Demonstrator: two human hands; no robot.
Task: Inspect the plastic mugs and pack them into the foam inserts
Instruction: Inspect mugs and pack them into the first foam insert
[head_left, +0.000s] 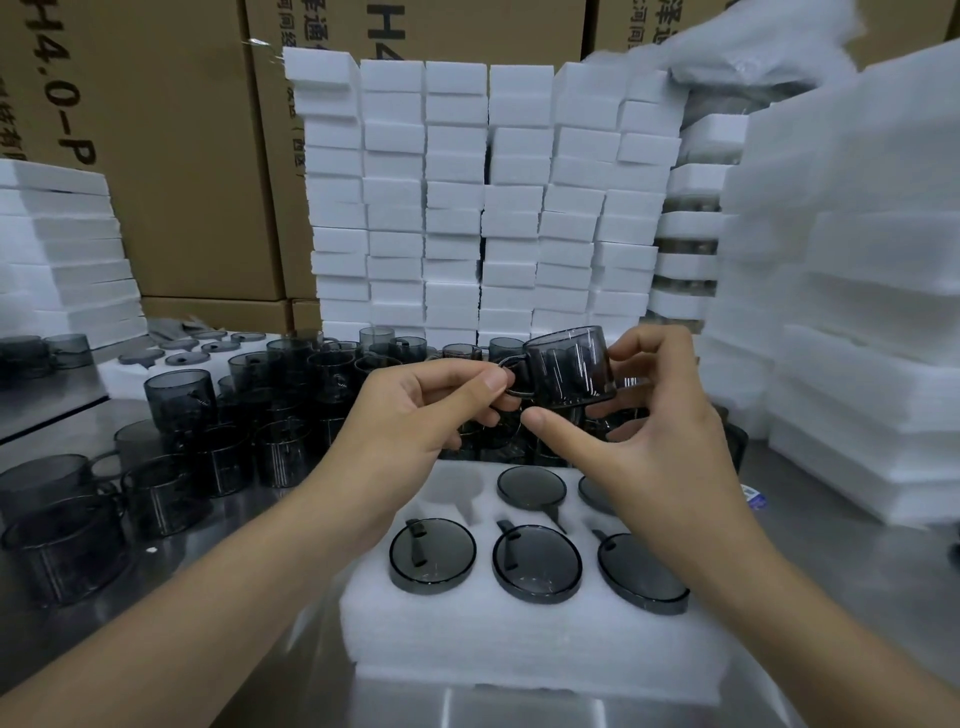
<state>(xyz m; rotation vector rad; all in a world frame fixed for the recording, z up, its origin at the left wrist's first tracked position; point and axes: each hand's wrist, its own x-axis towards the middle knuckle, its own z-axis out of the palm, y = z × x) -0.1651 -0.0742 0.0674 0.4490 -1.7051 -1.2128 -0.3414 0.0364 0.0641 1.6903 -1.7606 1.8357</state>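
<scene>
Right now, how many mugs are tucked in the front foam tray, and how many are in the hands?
Packed mugs in the foam insert: 5
Held mug, between left hand and right hand: 1
Total: 6 mugs

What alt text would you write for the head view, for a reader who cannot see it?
Two hands hold a smoky grey mug above a white foam insert: the left hand pinches its handle, the right hand grips its body. Five mugs sit in the insert; loose mugs stand at left.
</scene>
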